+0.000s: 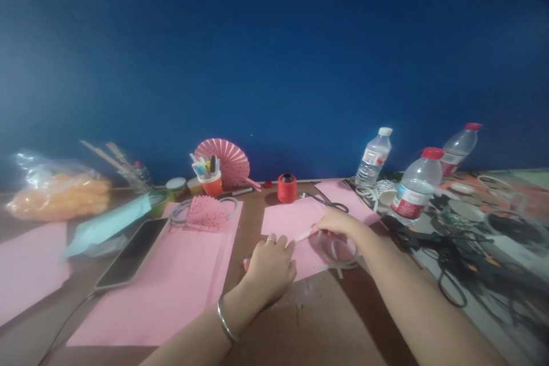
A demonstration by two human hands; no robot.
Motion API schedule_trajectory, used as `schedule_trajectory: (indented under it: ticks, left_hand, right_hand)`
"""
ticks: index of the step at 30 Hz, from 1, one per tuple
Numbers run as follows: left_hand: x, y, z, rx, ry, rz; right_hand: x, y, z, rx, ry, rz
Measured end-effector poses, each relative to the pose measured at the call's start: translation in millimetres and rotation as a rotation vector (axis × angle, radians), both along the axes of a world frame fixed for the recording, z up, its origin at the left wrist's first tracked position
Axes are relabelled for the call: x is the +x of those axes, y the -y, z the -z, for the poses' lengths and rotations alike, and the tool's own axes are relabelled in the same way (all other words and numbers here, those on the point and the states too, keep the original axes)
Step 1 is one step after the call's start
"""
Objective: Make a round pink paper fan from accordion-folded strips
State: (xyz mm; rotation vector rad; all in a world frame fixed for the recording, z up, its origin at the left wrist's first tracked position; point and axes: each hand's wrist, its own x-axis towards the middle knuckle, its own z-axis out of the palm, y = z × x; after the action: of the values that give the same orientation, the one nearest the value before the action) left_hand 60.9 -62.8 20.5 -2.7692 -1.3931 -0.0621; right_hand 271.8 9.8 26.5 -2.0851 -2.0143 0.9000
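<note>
My left hand (272,266), with a ring and a silver bangle, presses down with bent fingers on a narrow folded strip of pink paper whose end shows at its left. My right hand (333,222) pinches a thin whitish strip (304,235), seemingly tape, that runs across to my left fingertips. A pale roll of tape (355,251) stands just below the right hand, touching or very near its fingers. Under both hands lies a pink sheet (277,220). Black-handled scissors (338,206) rest beyond the right hand. My right fingertips are partly hidden.
Red thread spool (287,189), pink pleated fan (231,160) and a cup of pens (211,184) stand near the blue wall. Leftward are a phone (132,254), pink sheets (171,297) and a bag (64,194). Bottles (418,189) and tangled cables (454,257) crowd the right.
</note>
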Motion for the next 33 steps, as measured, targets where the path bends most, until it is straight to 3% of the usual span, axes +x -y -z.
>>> schedule_trajectory:
  ticks: [3, 6, 8, 10, 15, 18, 22, 29, 33]
  left_hand:
    - [-7.1, -7.0, -10.4, -0.109, 0.139, -0.07]
    - [-13.1, -16.8, -32.3, -0.166, 0.404, -0.161]
    - [-13.5, -25.1, -49.1, -0.129, 0.555, -0.163]
    - [-10.8, -34.2, -62.2, -0.189, 0.649, -0.09]
    - [-3.7, -53.8, -70.0, -0.767, 0.752, 0.149]
    - [-5.6, -57.5, -69.3, -0.946, 0.881, 0.236]
    - [-13.8, -54.6, -72.3, -1.058, 1.118, 0.17]
    - [-21.0, -49.7, -78.6, -1.11, 1.241, -0.027]
    - [-17.8, -42.7, -89.4, -1.022, 1.249, 0.048]
  right_hand:
    - [-5.1, 6.2, -17.6, 0.143, -0.033, -0.056]
    - [-14.1, 15.8, -37.9, 0.325, -0.076, -0.13]
    - [-20.9, 25.4, -51.3, 0.415, -0.13, -0.208]
    - [-26.8, 36.1, -63.2, 0.463, -0.187, -0.252]
    - [-33.3, 54.4, -81.8, 0.496, -0.269, -0.25]
    - [-32.2, 55.8, -85.0, 0.492, -0.328, -0.263]
    - [-32.2, 54.9, -85.4, 0.503, -0.36, -0.259]
    - [-37.6, 63.2, -92.1, 0.585, -0.357, -0.294]
    - [-38.7, 70.3, -98.5, 0.698, -0.34, -0.29]
